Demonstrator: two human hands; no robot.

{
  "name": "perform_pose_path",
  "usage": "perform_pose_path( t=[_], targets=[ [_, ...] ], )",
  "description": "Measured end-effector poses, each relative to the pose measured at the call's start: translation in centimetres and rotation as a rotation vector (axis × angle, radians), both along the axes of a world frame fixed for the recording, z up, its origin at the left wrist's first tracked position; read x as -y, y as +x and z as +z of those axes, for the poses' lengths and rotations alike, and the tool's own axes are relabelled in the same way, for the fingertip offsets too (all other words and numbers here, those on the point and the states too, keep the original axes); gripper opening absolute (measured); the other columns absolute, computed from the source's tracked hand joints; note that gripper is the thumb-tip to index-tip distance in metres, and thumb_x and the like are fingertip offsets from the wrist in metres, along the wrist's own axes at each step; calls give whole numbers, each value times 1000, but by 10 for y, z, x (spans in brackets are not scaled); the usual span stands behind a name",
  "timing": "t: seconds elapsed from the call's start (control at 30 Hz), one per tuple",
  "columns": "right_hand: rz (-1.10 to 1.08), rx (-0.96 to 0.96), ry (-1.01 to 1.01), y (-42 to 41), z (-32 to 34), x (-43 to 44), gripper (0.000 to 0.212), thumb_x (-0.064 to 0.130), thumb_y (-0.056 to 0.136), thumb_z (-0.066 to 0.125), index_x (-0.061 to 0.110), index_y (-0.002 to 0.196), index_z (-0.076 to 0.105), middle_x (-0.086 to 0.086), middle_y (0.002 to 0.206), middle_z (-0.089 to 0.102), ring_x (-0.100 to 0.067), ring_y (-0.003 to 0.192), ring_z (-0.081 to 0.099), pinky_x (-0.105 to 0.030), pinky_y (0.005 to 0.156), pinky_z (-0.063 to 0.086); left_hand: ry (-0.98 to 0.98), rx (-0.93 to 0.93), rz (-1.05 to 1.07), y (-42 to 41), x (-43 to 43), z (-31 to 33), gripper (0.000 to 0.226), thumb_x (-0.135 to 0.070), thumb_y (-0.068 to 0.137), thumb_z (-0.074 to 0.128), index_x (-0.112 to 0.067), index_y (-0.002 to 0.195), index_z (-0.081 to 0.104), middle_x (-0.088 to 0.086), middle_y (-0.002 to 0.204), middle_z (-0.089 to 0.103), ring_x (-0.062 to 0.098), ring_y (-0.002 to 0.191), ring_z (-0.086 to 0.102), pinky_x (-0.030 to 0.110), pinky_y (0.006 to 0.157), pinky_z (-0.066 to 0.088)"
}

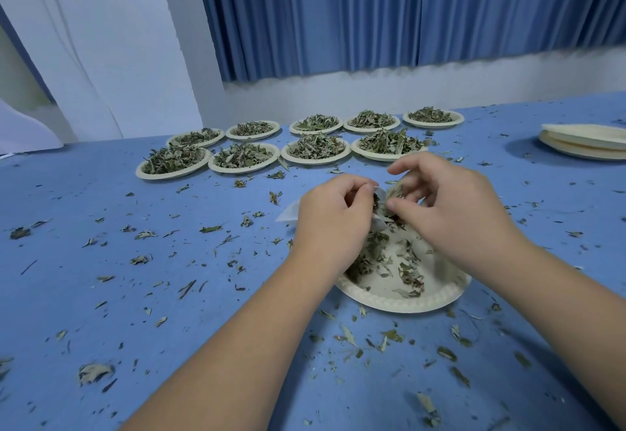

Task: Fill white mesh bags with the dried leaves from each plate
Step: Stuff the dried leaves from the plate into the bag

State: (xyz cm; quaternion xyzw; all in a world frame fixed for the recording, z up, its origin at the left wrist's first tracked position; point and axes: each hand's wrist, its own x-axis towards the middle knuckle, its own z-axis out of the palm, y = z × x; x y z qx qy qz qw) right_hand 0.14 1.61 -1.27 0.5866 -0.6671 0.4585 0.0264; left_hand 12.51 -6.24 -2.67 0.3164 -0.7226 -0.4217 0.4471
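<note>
White bag [287, 215] pinched by left hand [330, 224], leaves [394, 190] by right hand [450, 213]; nine full plates [315, 162].

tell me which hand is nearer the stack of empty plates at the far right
Right. The right hand, pinching dried leaves, lies left of the stack of empty plates; the left hand, holding the white mesh bag, is even further left.
</note>
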Motion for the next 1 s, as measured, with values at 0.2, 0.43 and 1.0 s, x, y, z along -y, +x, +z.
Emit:
perform_pose_path(
  t=[0.2,0.43,1.0],
  targets=[
    [50,5,-54,3,-2,0,18,15,76,77,29,77,66,17,67,64,4,66,58,-8,64,43,-7,4,30,0,-1,1,17,-21,93,58,-25,89,75,-12,78,70,11,80,69,40,80,57],
    [20,-82,-5,-2,-2,3,11,19,82,72,29,84,76,13,77,59,4,72,53,-5,63,34,-28,8,34,2,-1,0,17,-25,94,58,-28,88,74,-12,79,71,1,75,65,26,73,55],
    [-50,121,48,-10,-1,13,18,42,73,70,27,73,59,8,76,59,-4,70,54,-20,62,40,-85,-12,33,2,-5,2,21,-22,94,58,-32,81,70,-14,73,69,1,67,64,22,65,53]
  ],
)
